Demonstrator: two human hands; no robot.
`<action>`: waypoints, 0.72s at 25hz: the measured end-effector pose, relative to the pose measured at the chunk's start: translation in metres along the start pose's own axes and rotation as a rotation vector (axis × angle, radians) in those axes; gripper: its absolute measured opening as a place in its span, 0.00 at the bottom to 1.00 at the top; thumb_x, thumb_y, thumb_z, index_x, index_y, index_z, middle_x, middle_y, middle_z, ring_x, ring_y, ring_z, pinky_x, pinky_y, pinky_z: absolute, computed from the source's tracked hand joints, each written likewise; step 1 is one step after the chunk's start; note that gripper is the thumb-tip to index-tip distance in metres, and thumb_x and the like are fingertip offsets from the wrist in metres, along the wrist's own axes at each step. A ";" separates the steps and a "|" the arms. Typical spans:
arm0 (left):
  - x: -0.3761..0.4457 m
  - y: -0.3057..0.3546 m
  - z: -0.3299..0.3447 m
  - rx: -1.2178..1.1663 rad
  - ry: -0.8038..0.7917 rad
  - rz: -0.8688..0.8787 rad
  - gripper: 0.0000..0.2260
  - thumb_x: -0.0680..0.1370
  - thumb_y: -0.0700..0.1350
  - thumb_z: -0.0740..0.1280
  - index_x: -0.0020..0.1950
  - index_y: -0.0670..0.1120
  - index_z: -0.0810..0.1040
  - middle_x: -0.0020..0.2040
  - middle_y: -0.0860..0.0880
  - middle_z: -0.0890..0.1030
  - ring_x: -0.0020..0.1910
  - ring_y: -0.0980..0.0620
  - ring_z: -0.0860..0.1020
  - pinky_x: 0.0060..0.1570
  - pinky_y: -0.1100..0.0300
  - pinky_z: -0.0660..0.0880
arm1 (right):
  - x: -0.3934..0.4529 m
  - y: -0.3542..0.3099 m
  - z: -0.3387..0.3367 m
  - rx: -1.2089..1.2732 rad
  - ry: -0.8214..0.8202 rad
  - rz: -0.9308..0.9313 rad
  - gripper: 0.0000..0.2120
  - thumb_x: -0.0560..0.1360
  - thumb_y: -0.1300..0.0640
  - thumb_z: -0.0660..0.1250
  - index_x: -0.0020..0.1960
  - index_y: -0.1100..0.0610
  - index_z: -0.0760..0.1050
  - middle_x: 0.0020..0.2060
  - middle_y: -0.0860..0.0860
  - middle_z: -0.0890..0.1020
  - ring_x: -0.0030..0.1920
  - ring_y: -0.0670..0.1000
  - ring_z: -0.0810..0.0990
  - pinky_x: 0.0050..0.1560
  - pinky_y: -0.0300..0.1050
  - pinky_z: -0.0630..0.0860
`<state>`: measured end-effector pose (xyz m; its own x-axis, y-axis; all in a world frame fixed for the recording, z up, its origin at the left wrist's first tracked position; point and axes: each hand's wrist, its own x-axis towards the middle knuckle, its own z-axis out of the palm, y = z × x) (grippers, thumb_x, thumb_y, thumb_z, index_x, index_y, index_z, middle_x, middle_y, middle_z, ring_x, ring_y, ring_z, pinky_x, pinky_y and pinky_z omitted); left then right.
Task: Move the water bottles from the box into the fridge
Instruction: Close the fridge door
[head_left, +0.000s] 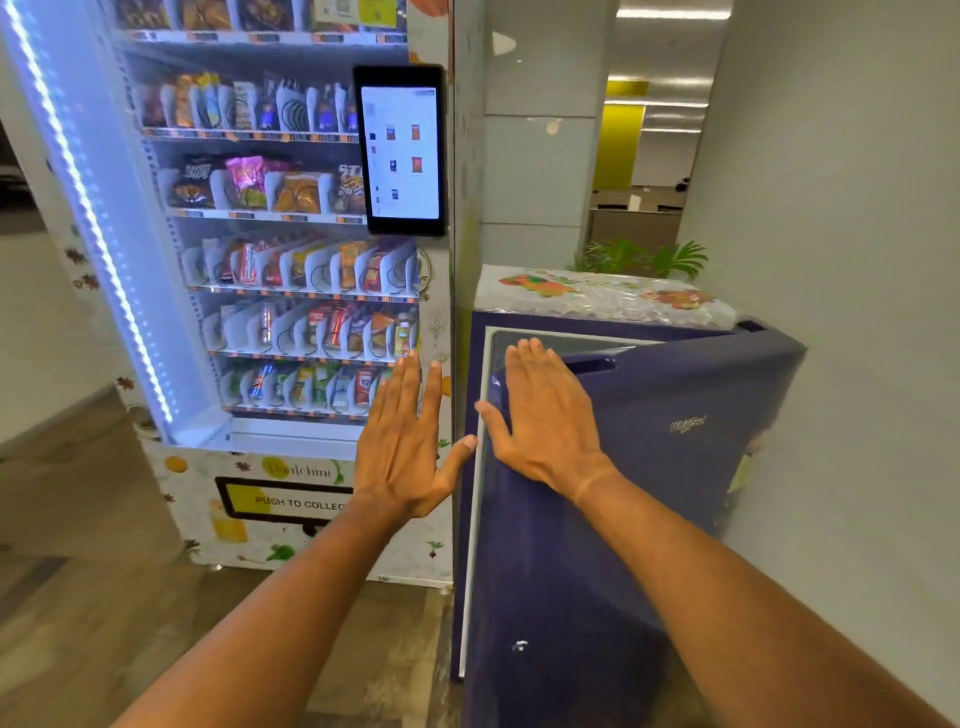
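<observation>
A small dark blue fridge (675, 519) stands to the right of a vending machine. Its door (623, 545) is slightly ajar, with a narrow gap showing the pale inner rim along the top and left side. My right hand (540, 415) lies flat on the upper left part of the door, fingers spread. My left hand (405, 441) is held up flat with fingers apart, just left of the door's edge, in front of the vending machine. Neither hand holds anything. No box and no water bottles are in view.
A lit vending machine (234, 260) full of snacks, with a touch screen (400, 150), fills the left. A patterned plastic cover (597, 296) lies on the fridge top. A grey wall (857, 260) runs close on the right. Plants (639, 257) stand behind. Wooden floor lies below left.
</observation>
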<state>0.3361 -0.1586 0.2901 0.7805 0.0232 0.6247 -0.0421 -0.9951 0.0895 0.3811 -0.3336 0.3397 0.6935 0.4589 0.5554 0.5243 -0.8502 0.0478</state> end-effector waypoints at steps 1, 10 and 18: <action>0.010 -0.006 0.011 0.012 -0.004 -0.002 0.40 0.76 0.69 0.45 0.80 0.44 0.45 0.80 0.42 0.43 0.79 0.45 0.43 0.77 0.47 0.47 | 0.016 -0.003 0.012 0.015 0.002 0.002 0.35 0.77 0.39 0.55 0.71 0.67 0.66 0.69 0.64 0.71 0.72 0.60 0.68 0.74 0.53 0.59; 0.085 -0.054 0.062 0.116 -0.023 -0.073 0.39 0.77 0.66 0.48 0.80 0.43 0.45 0.79 0.39 0.45 0.79 0.43 0.44 0.77 0.46 0.47 | 0.118 -0.004 0.081 -0.036 -0.034 -0.007 0.39 0.78 0.40 0.54 0.76 0.69 0.53 0.74 0.68 0.59 0.76 0.64 0.55 0.77 0.55 0.48; 0.123 -0.087 0.101 0.103 -0.055 -0.077 0.39 0.77 0.67 0.46 0.80 0.44 0.44 0.80 0.40 0.44 0.79 0.44 0.44 0.77 0.45 0.49 | 0.171 0.004 0.122 -0.083 -0.060 0.031 0.39 0.80 0.39 0.51 0.76 0.70 0.51 0.74 0.68 0.58 0.76 0.65 0.55 0.76 0.56 0.47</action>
<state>0.4988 -0.0794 0.2805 0.8122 0.0977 0.5751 0.0814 -0.9952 0.0541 0.5618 -0.2275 0.3335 0.7382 0.4446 0.5073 0.4612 -0.8815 0.1014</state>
